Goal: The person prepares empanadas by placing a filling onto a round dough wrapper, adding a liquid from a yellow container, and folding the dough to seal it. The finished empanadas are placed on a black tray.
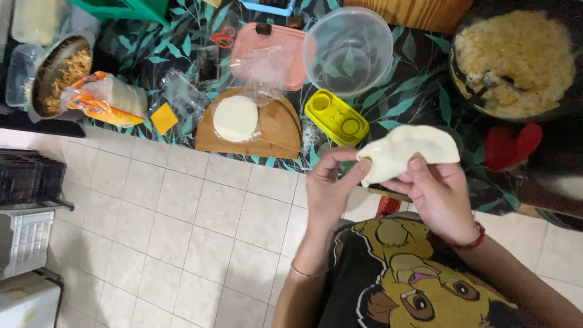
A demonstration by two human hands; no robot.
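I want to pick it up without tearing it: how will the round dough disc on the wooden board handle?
The dough disc looks thin and flat, so probably floppy. The folded dough bends in both hands, suggesting softness. It lies on plastic film, so it may cling.

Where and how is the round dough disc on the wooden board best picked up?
Probably by the near rim of the dough disc, fingers sliding under from the floor side. It lies flat and thin on the wooden board, with crumpled clear plastic crowding its far edge.

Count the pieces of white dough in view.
2. A folded dough piece is held between the left hand and right hand; a flat dough disc lies on the wooden board. Others may be hidden.
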